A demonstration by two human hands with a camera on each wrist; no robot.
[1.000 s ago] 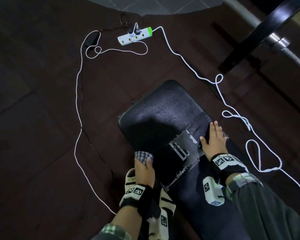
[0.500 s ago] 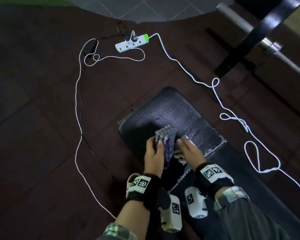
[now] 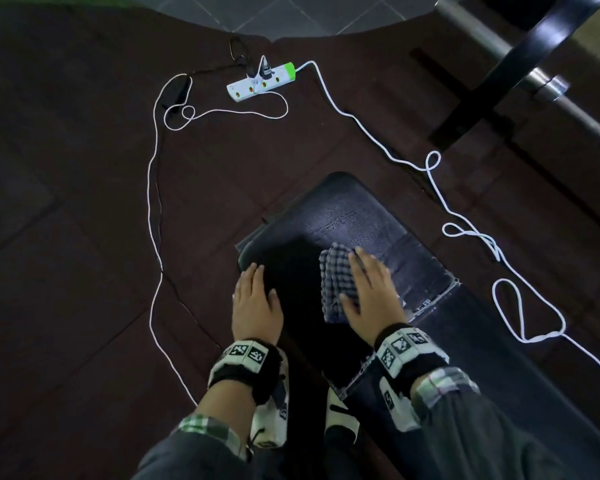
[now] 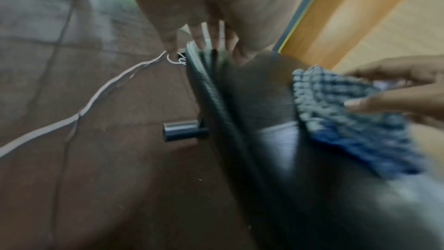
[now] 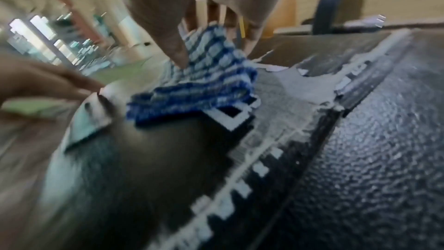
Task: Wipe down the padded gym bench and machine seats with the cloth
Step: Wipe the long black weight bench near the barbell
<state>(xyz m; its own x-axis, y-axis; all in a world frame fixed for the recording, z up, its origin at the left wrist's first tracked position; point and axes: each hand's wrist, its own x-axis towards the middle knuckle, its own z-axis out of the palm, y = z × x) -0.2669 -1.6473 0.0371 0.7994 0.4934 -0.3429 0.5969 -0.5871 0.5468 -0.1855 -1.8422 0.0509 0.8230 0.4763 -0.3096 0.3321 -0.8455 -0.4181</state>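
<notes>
A black padded bench (image 3: 347, 216) with worn, peeling vinyl runs from the centre to the lower right of the head view. A folded blue-and-white checked cloth (image 3: 336, 282) lies flat on its pad. My right hand (image 3: 369, 292) presses down on the cloth with straight fingers. My left hand (image 3: 255, 299) rests flat on the bench's left edge, holding nothing. The right wrist view shows the cloth (image 5: 204, 83) under my fingers (image 5: 177, 49) beside torn vinyl (image 5: 307, 87). In the left wrist view the cloth (image 4: 343, 110) sits on the pad (image 4: 259, 102) to the right.
A white power strip (image 3: 262, 81) lies on the dark floor mat beyond the bench, with a white cable (image 3: 465, 223) looping along the bench's right side and another down the left. A black frame bar (image 3: 520, 57) and steel barbell (image 3: 548, 88) cross the upper right. My shoes (image 3: 271, 420) stand below the bench.
The cloth went from my left hand, through both hands held above the bench, to lying on the pad under my right hand. My left hand has moved to the bench's left edge.
</notes>
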